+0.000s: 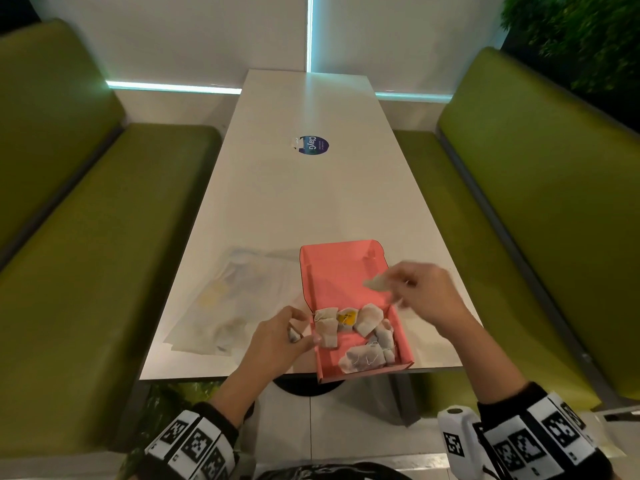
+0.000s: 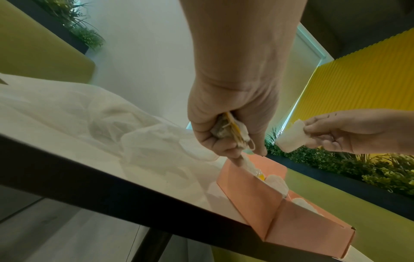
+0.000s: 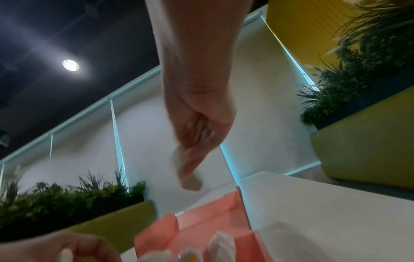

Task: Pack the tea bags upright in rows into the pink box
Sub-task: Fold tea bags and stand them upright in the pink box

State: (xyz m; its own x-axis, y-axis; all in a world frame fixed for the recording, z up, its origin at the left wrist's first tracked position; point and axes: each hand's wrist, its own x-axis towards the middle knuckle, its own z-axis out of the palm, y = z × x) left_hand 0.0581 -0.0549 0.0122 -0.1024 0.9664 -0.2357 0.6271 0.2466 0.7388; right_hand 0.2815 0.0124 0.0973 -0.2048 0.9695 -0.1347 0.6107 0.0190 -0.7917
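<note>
Two hands work at the pink box; your right hand hovers above its right wall, fingers pinching one tea bag; your left hand sits at the box's left wall, fingers curled round a small bundle of bags, thumb touching a bag inside; left of the box lies a clear plastic bag on the white table; inside the box's near half, several tea bags lie loosely, some leaning, some flat.
</note>
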